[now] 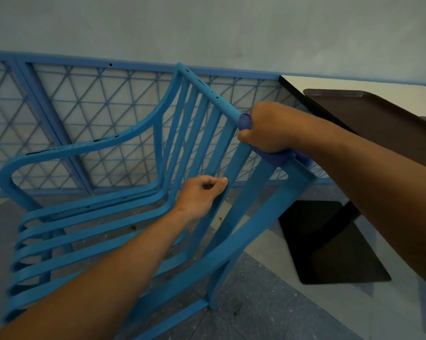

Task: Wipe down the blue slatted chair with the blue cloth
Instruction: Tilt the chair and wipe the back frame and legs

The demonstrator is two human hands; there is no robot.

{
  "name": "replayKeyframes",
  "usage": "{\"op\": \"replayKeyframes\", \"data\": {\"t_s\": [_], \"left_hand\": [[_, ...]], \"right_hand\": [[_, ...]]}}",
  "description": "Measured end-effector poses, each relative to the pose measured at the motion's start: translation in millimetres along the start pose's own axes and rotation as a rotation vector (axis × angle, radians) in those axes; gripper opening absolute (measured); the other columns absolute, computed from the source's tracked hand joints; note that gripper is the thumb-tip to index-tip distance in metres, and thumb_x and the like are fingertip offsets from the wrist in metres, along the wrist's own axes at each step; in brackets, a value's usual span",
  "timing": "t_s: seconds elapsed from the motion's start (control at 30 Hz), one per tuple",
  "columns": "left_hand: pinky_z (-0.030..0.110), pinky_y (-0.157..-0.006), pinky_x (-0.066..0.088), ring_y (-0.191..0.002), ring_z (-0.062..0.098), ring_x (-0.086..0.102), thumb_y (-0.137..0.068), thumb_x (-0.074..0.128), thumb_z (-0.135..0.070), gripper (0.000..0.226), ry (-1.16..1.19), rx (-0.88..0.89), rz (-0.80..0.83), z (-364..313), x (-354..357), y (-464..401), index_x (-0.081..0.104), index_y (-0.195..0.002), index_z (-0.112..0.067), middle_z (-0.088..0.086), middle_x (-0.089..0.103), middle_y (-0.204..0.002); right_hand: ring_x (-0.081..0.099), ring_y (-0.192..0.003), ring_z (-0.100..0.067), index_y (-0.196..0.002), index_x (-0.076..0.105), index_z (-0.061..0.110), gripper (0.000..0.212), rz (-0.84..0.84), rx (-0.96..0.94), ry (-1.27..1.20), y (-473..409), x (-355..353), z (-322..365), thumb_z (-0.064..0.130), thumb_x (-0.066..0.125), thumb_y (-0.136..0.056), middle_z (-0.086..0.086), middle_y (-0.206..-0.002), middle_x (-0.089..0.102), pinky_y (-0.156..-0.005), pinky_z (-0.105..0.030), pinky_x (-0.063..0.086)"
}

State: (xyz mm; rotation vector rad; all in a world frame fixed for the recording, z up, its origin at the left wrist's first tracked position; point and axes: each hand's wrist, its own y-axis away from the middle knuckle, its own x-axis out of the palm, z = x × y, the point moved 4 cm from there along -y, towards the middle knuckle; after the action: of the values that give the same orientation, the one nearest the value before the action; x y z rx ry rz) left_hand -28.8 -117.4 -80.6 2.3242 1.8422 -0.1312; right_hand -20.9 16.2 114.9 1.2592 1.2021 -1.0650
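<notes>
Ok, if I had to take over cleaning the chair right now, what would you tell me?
Right hand: closed around the blue cloth, pressing it on the top rail of the blue slatted chair, near the rail's right end.
Left hand: gripping one back slat to steady the chair.
Chair stands on the floor beside a table with a brown tray.
Done: cannot tell how much has been wiped.
Left: probably the rest of the rail, the slats, armrests and seat; dark specks show on the far armrest.

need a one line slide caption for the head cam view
Right hand presses the blue cloth along the top rail of the blue slatted chair while the left hand grips a back slat.
</notes>
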Motion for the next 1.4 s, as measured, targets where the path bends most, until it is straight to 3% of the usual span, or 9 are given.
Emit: {"op": "replayKeyframes", "data": {"t_s": [0.17,0.43,0.53,0.63,0.93,1.03,1.13,1.3,1.4], "left_hand": [[0.015,-0.073,0.052,-0.092,0.003,0.069,-0.093,0.069,-0.039,0.02,0.038,-0.022,0.022,1.4,-0.4,-4.9,0.076,-0.094,-0.021,-0.008,0.076,-0.097],[0.033,-0.079,0.057,-0.087,0.015,0.069,-0.094,0.066,-0.043,0.035,-0.117,0.042,-0.009,1.0,-2.5,-8.2,0.076,-0.089,-0.01,0.007,0.076,-0.094],[0.039,-0.077,0.056,-0.082,0.018,0.065,-0.096,0.061,-0.047,0.043,-0.195,0.073,0.028,2.0,-2.4,-8.1,0.076,-0.091,-0.006,0.017,0.074,-0.096],[0.044,-0.077,0.054,-0.079,0.018,0.061,-0.096,0.058,-0.051,0.052,-0.22,0.087,0.032,2.7,-2.3,-8.5,0.074,-0.092,-0.001,0.024,0.071,-0.098],[0.033,-0.067,0.047,-0.075,0.016,0.058,-0.096,0.058,-0.051,0.048,-0.242,0.089,0.038,0.9,-1.5,-12.3,0.073,-0.085,-0.007,0.018,0.071,-0.087],[0.045,-0.076,0.054,-0.079,0.019,0.061,-0.096,0.057,-0.052,0.05,-0.241,0.084,0.038,1.7,-1.0,-13.7,0.074,-0.09,-0.004,0.021,0.072,-0.094],[0.038,-0.069,0.05,-0.075,0.015,0.059,-0.097,0.057,-0.049,0.046,-0.235,0.085,0.046,2.5,-1.0,-14.1,0.074,-0.089,-0.006,0.011,0.07,-0.083],[0.033,-0.062,0.039,-0.064,0.014,0.047,-0.098,0.055,-0.05,0.057,-0.254,0.116,0.038,3.3,0.0,-12.4,0.066,-0.083,0.004,0.006,0.051,-0.068],[0.028,-0.057,0.035,-0.061,0.015,0.042,-0.098,0.053,-0.05,0.061,-0.274,0.124,0.035,2.7,0.0,-11.6,0.06,-0.079,0.007,0.007,0.045,-0.066]], "right_hand": [[0.046,-0.064,-0.018,-0.087,0.055,0.012,0.028,0.046,-0.024,0.029,-25.0,-4.2,5.2,0.032,0.044,-0.103,-0.006,-0.075,0.051,-0.07,-0.033,0.039],[0.064,-0.08,-0.023,-0.072,0.065,0.015,0.054,-0.029,-0.031,-0.276,-43.6,3.2,-9.7,0.054,0.038,-0.1,-0.008,-0.083,0.069,-0.083,-0.037,0.05],[0.057,-0.072,-0.02,-0.073,0.061,0.014,0.052,-0.037,-0.046,-0.248,-35.3,6.0,-13.6,0.049,0.036,-0.103,-0.005,-0.076,0.061,-0.067,-0.032,0.041],[0.062,-0.081,-0.025,-0.083,0.064,0.01,0.049,0.006,-0.109,-0.183,-15.5,6.2,-18.0,0.043,0.034,-0.105,-0.005,-0.079,0.062,-0.077,-0.035,0.046],[0.057,-0.078,-0.021,-0.077,0.058,0.019,0.036,0.1,-0.094,-0.057,-3.3,0.1,-11.4,0.039,0.042,-0.103,-0.005,-0.082,0.063,-0.078,-0.036,0.044],[0.054,-0.076,-0.025,-0.071,0.05,0.02,0.038,0.047,-0.07,-0.05,-13.3,-1.6,-3.4,0.036,0.041,-0.104,-0.005,-0.076,0.055,-0.076,-0.036,0.042],[0.06,-0.073,-0.032,-0.071,0.048,0.017,0.04,-0.062,-0.052,-0.159,-19.6,2.2,0.8,0.031,0.039,-0.107,-0.01,-0.075,0.056,-0.065,-0.038,0.048],[0.052,-0.083,-0.028,-0.094,0.053,0.007,0.026,-0.126,-0.041,-0.222,-14.7,9.4,-2.2,0.025,0.039,-0.106,-0.012,-0.091,0.056,-0.072,-0.035,0.039],[0.061,-0.084,-0.033,-0.099,0.05,0.01,0.002,-0.051,-0.04,-0.187,7.8,12.6,-11.1,0.009,0.049,-0.101,-0.017,-0.095,0.063,-0.072,-0.043,0.05]]}}
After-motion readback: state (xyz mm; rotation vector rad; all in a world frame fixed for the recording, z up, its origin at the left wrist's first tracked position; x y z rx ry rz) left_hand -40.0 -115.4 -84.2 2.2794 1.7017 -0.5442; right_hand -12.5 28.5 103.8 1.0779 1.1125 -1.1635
